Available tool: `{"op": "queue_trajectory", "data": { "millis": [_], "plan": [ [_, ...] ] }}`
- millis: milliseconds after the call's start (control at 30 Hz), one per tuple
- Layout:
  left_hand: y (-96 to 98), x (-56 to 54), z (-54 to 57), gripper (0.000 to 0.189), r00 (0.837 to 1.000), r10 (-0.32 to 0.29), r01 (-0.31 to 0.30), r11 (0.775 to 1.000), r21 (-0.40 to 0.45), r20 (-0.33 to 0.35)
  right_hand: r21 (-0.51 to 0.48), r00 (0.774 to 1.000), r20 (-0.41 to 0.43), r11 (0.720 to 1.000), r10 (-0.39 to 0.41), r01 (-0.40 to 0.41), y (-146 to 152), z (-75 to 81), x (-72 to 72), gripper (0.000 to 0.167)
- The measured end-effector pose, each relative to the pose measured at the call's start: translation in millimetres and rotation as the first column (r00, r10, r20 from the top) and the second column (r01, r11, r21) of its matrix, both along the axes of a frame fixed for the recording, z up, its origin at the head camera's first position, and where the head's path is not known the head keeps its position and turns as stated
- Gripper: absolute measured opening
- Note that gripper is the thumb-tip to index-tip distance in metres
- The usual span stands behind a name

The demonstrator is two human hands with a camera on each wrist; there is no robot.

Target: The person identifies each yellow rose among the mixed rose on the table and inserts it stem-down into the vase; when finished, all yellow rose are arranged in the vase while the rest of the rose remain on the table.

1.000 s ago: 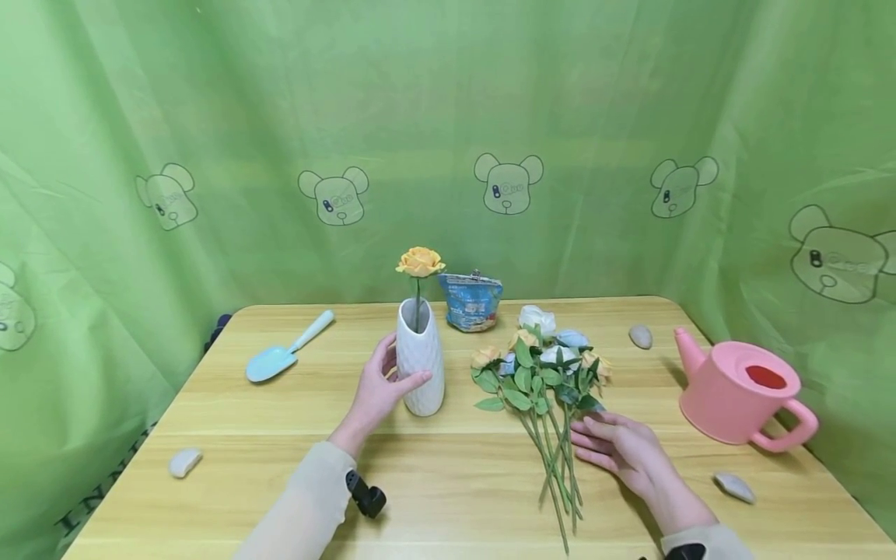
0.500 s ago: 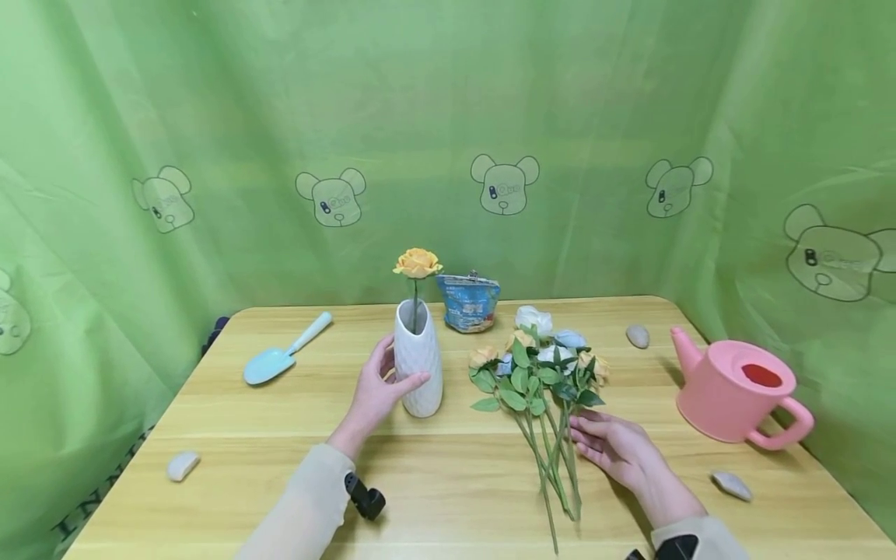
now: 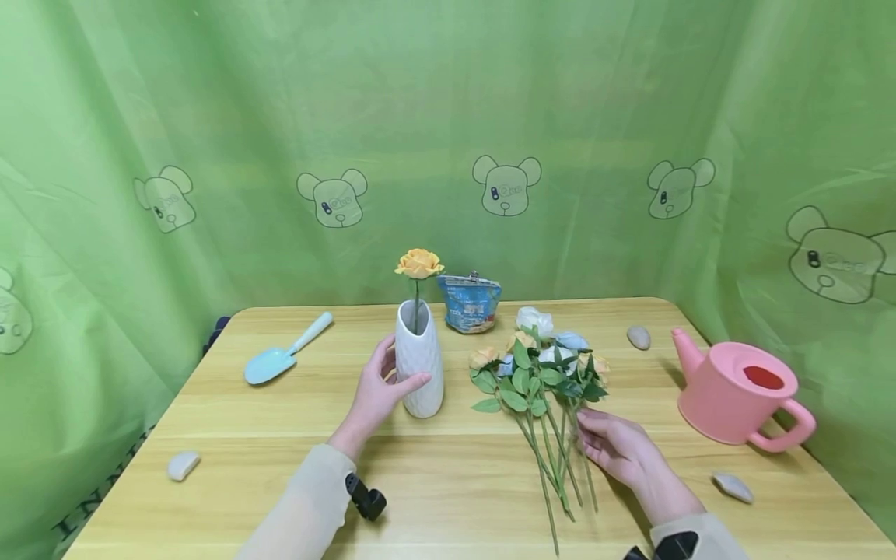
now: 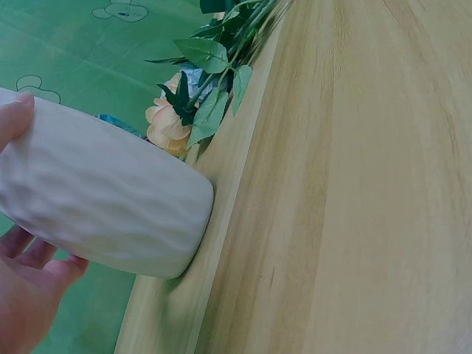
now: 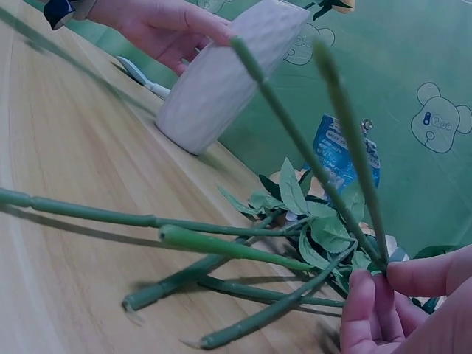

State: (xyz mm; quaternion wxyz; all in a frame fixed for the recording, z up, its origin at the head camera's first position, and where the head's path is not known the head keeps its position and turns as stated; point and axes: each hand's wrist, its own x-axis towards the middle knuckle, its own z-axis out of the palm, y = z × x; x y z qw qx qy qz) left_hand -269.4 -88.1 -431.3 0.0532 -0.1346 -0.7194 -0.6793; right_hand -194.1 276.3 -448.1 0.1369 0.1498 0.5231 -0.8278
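My left hand (image 3: 381,389) holds a white textured vase (image 3: 421,373) upright on the table, thumb in front and fingers round its far left side. One yellow-orange rose (image 3: 418,264) stands in the vase. Right of it lies a pile of artificial flowers (image 3: 532,373), with white, blue and peach heads and green stems pointing toward me. At the pile's right side my right hand (image 3: 623,451) pinches flower stems (image 5: 354,147) between thumb and fingers. Two stems rise from that pinch in the right wrist view. Which heads they belong to is hidden among the leaves.
A blue bag (image 3: 470,305) stands behind the vase. A pink watering can (image 3: 735,393) is at the right, a light blue trowel (image 3: 283,354) at the back left. Stones lie about, such as one (image 3: 183,465) at left and one (image 3: 733,488) at right.
My right hand's fingers have drawn together on stems at the pile's right edge, shifting those stems slightly rightward. My left hand and the vase have stayed in place.
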Motion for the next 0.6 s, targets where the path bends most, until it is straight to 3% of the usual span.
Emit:
{"op": "queue_trajectory", "data": {
  "millis": [200,400,600],
  "plan": [
    [-0.2,11.2,16.5,0.075,1.000,-0.025,0.025,1.000,-0.009,0.008,0.014,1.000,-0.004,1.000,-0.012,0.012,6,0.7,1.9,0.013],
    [-0.2,17.2,23.7,0.075,1.000,-0.025,0.025,1.000,-0.015,0.012,0.071,0.999,-0.038,0.997,-0.025,0.028,14,6.6,3.2,0.046],
    [-0.3,17.0,23.3,0.074,0.999,-0.029,0.030,0.999,-0.019,0.013,0.104,0.990,-0.094,0.988,-0.101,0.111,21,17.1,5.0,0.020]
  ]
}}
